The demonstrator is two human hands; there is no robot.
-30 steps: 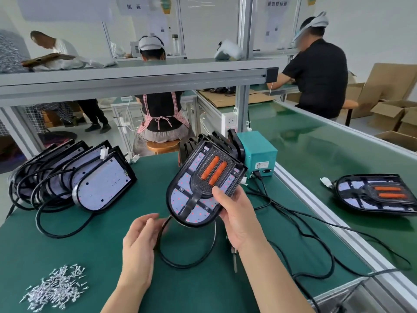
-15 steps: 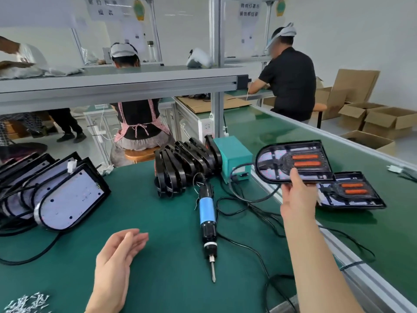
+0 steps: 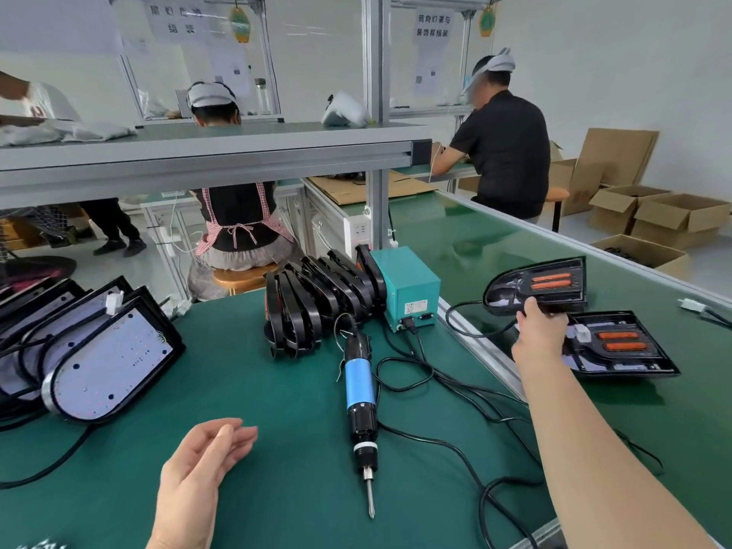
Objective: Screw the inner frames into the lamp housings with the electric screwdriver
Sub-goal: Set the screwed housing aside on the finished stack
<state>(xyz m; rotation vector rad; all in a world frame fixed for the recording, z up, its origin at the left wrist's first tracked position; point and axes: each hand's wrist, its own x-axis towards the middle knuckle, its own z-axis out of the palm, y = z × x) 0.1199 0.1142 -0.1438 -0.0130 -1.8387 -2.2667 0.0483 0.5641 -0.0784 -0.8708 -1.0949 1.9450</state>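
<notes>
My right hand (image 3: 535, 334) reaches out to the right and grips the near edge of an assembled lamp (image 3: 542, 284), black with two orange strips, held above the conveyor belt (image 3: 475, 239). Just beyond my hand another assembled lamp (image 3: 622, 346) lies flat on the belt. The electric screwdriver (image 3: 359, 394), blue and black, lies on the green mat with its bit pointing toward me. My left hand (image 3: 202, 465) hovers over the mat, fingers relaxed and holding nothing. Lamp housings (image 3: 103, 358) with white boards lean in a row at the left. Black inner frames (image 3: 313, 307) stand stacked at the middle back.
A teal power box (image 3: 408, 287) stands behind the screwdriver, with black cables (image 3: 455, 390) looping across the mat's right side. Loose screws (image 3: 39, 544) show at the bottom left corner. A metal shelf (image 3: 198, 156) spans overhead. Other workers sit beyond, with cardboard boxes (image 3: 673, 219) at far right.
My right hand carried the assembled lamp from in front of me out over the conveyor, beside the other finished lamp. My left hand let go and stays over the mat. The screwdriver came into sight.
</notes>
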